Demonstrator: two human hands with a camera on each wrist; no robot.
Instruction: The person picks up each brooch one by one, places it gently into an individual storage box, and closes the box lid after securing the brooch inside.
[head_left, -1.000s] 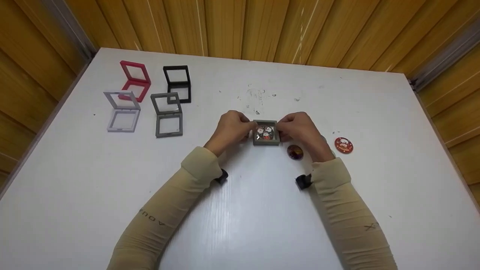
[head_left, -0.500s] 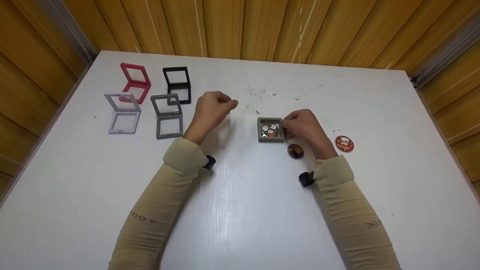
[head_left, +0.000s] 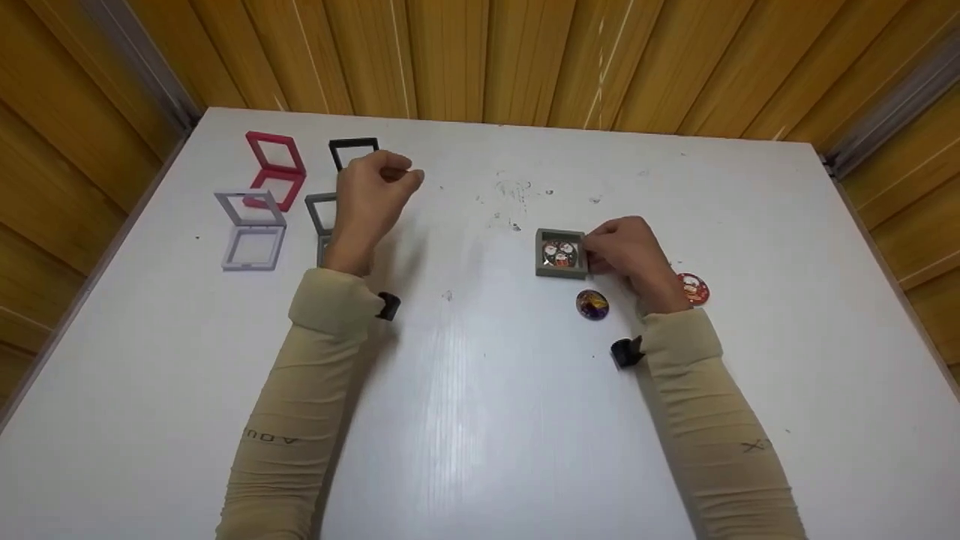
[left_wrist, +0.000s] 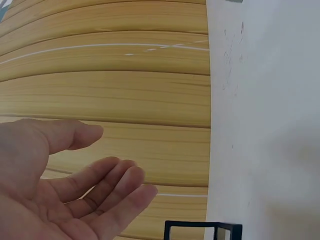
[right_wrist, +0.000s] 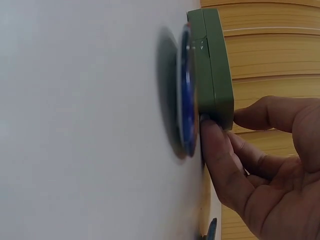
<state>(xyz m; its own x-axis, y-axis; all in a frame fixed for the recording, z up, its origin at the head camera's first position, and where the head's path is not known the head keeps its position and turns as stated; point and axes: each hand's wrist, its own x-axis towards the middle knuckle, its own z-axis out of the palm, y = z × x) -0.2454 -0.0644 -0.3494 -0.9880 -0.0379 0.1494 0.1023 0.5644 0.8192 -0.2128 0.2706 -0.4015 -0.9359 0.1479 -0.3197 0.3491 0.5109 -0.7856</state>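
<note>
My right hand (head_left: pixel 631 253) pinches the right side of a closed grey-green display frame (head_left: pixel 551 275). Inside the frame shows a round badge (head_left: pixel 560 255) with a dark, red and white picture. In the right wrist view, thumb and fingers hold one end of the green frame (right_wrist: pixel 216 70). A dark, multicoloured round badge (head_left: pixel 592 305) lies just in front of the frame. My left hand (head_left: pixel 369 204) hovers over the grey-green open frame (head_left: pixel 322 214) and partly hides it. In the left wrist view, the left hand (left_wrist: pixel 75 195) has loosely bent fingers and holds nothing.
Behind the left hand stands an open black frame (head_left: pixel 354 142), partly hidden. Further left are an open red frame (head_left: pixel 276 172) and an open pale lilac frame (head_left: pixel 253 232). A red round badge (head_left: pixel 696 289) lies beside the right wrist. A wooden wall (head_left: pixel 517 60) borders the white table (head_left: pixel 480 420).
My left hand has let go of the closed frame and moved left and away to the open frames. My right hand has carried that frame slightly right.
</note>
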